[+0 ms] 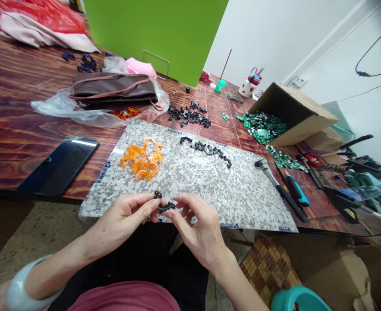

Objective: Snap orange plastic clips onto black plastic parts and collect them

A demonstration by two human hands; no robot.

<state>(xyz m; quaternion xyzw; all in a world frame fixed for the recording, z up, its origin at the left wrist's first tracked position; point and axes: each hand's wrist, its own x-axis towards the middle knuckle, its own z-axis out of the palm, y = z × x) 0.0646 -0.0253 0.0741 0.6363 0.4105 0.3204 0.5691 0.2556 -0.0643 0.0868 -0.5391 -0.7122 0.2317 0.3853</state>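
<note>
A small curved black plastic part (166,207) is held just over the near edge of the speckled grey board (235,190). My left hand (130,214) pinches its left end between thumb and fingers. At its right end, the thumb and fingertips of my right hand (198,226) close on the same part. Beyond my left hand lies a pile of clear orange plastic pieces (143,159). Several similar black parts (208,149) form a row at the board's far side, with thin white pins (198,164) scattered just in front of them.
A dark phone (61,166) lies left of the board. Behind stand a brown bag (114,90) on plastic and a green panel (158,34). More black parts (190,115) are heaped there. Right are a hammer (281,190), a blue-handled cutter (297,190) and a cardboard box (303,116) spilling green circuit boards (263,127).
</note>
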